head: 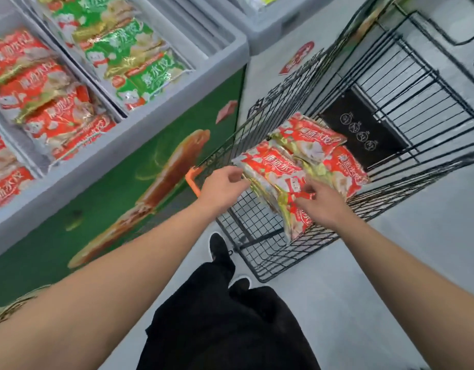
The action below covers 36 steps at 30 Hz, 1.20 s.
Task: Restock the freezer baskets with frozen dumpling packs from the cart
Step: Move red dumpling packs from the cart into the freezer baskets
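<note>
Down in the near end of the wire cart (390,108), both hands are at the same red dumpling pack (277,180), the top one of a small leaning stack. The left hand (222,186) has its fingers curled at the pack's left edge, and the right hand (322,204) pinches the lower right corner; each grip looks to be closing on the wrapper, though whether either is fully clamped I cannot tell, since the fingertips are tucked out of sight. The pack's long axis runs from upper left to lower right, away from the left hand and toward the right, so the two hands bracket its ends about equally. More red packs (326,153) lie just behind it, overlapping. The freezer (150,145) stands to the left of the cart, well up and across from the grip, and its baskets already hold red packs (43,102) and green packs (123,54). The stack's underside and how many packs it holds are hidden; the whole view is blurred.
</note>
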Available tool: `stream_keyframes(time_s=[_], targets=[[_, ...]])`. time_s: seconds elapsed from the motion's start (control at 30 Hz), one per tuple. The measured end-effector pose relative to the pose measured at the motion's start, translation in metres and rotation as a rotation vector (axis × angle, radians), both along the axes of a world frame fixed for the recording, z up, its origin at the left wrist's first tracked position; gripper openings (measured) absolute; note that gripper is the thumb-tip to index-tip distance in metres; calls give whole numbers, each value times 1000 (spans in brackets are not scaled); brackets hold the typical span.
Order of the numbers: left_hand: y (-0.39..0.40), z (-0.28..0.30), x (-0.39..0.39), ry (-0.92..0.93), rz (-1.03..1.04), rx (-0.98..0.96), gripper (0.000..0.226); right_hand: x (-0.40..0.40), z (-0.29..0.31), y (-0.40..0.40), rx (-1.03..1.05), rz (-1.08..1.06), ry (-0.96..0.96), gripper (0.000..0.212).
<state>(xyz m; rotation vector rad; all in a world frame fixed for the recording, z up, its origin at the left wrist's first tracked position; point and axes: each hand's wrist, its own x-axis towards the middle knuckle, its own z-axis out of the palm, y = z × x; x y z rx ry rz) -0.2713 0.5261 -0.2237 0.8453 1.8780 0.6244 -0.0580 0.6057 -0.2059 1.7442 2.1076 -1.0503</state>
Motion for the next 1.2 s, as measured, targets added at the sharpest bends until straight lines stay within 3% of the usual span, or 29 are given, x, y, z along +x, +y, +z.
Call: stream_keyframes(time_s=[0.33,0.5,0.63,0.83,0.93,1.03,1.17,1.2], targets=[[52,-57,27,-125,88,-113,25,13,-49,54,-128,-77,-54,52],[78,-102,50,-94,87,-171,35,29,-96,82,-209,-46,-79,51],[111,-138,69,-4,9,-175,42,46,-139,113,-275,-71,-48,49],[167,-189,110,187,-182,-180,30,81,-193,150,-349,-189,17,51],[185,-211,132,317,-359,-256,40,92,-211,156,-359,-203,49,47],[197,-227,146,330,-403,-304,45,99,-225,162,-384,-261,69,44],[190,-230,149,299,-419,-246,8,102,-234,167,-401,-290,78,35],[184,-226,146,281,-419,-180,15,102,-233,167,-403,-315,98,30]])
